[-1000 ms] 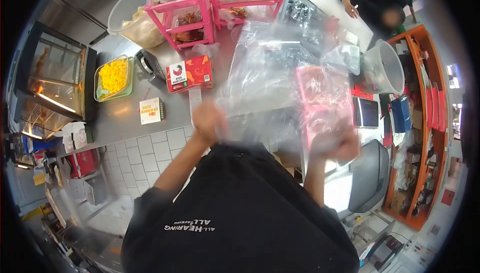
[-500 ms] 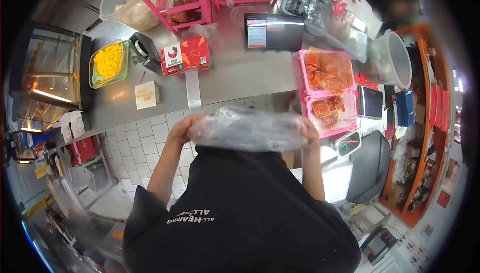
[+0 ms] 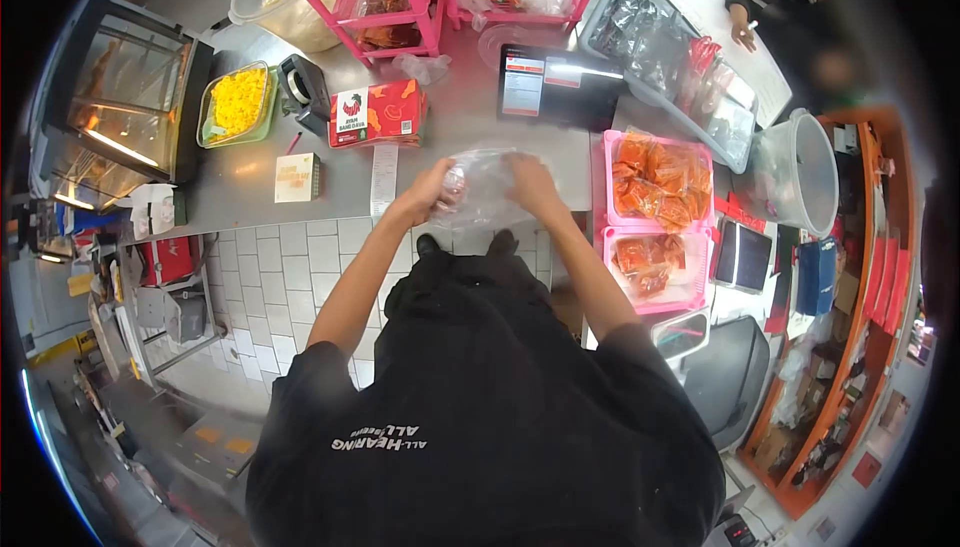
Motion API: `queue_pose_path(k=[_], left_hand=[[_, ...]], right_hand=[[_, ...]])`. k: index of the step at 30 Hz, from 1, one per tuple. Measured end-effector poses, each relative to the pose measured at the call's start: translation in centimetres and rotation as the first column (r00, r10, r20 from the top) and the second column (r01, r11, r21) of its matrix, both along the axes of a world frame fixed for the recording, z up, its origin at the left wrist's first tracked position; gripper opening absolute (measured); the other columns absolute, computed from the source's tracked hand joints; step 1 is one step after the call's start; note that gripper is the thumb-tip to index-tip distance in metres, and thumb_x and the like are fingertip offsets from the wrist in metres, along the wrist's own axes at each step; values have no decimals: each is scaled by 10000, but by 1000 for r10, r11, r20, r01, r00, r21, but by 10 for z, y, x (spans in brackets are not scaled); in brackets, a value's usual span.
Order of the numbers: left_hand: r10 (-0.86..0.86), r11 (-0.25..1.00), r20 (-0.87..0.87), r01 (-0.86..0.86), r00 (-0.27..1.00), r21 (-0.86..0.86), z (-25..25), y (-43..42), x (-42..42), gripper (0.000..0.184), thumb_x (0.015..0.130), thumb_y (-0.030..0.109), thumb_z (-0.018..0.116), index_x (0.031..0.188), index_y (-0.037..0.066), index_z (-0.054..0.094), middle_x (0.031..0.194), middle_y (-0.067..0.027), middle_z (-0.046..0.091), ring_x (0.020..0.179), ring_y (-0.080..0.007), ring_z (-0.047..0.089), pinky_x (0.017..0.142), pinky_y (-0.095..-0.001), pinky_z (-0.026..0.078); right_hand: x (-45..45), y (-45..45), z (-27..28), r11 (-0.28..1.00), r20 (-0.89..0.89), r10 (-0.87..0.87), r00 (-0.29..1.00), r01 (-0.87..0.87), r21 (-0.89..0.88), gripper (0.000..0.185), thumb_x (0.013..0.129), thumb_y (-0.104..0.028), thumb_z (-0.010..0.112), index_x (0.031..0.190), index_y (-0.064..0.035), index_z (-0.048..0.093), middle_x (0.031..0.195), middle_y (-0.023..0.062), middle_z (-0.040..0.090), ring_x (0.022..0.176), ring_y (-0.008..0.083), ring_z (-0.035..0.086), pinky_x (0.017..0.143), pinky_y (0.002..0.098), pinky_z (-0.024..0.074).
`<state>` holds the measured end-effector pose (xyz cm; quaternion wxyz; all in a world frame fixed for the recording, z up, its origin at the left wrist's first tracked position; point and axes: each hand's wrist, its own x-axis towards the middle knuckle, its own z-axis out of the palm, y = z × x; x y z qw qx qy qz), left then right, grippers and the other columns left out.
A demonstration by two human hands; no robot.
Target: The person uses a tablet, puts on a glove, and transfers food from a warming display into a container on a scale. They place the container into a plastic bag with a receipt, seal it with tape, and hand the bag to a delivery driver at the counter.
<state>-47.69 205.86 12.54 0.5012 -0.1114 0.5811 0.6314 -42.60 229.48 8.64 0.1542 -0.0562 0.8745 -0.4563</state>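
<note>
A clear plastic bag (image 3: 487,183) is stretched between my two hands at the front edge of the steel counter. My left hand (image 3: 428,193) grips its left side, with some plastic bunched by the fingers. On the right side, my right hand (image 3: 533,187) has hold of the bag, its fingertips partly hidden by the plastic. Just beyond my left hand, a paper receipt (image 3: 384,179) hangs toward the counter edge below a red printed food box (image 3: 376,114). A tablet (image 3: 556,87) with a lit screen stands behind the bag.
Pink baskets of orange food packets (image 3: 660,182) stand at the right. To the left are a tub of yellow food (image 3: 238,104), a tape dispenser (image 3: 302,94) and a small cream box (image 3: 297,178). Pink racks (image 3: 385,7) rise at the back. A co-worker's hand (image 3: 741,27) holds a pen over papers.
The plastic bag has moved away from my body toward the counter. My hands have come closer together, and the bag spans a narrower width.
</note>
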Motion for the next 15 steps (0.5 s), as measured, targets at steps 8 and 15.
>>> queue_pose_path(k=[8,15], left_hand=[[-424,904,-854,-192,-303,-381,-8,39,3,323,794,77,653,1109,25,604,1083,-131,622,1017,-313,590,867,-464,458],[-901,427,-429,-54,62,-903,-34,45,-24,726,720,163,778,1374,152,463,1389,-153,458,1281,-390,467,1047,-575,383]], right_hand=[[-18,2,1,852,-101,235,967,-155,500,919,590,-119,795,1402,-97,365,1264,187,500,1213,393,475,944,512,460],[-15,18,-21,680,-206,240,949,-12,734,793,665,-115,761,1378,-95,414,1351,183,475,1273,356,461,1026,476,424]])
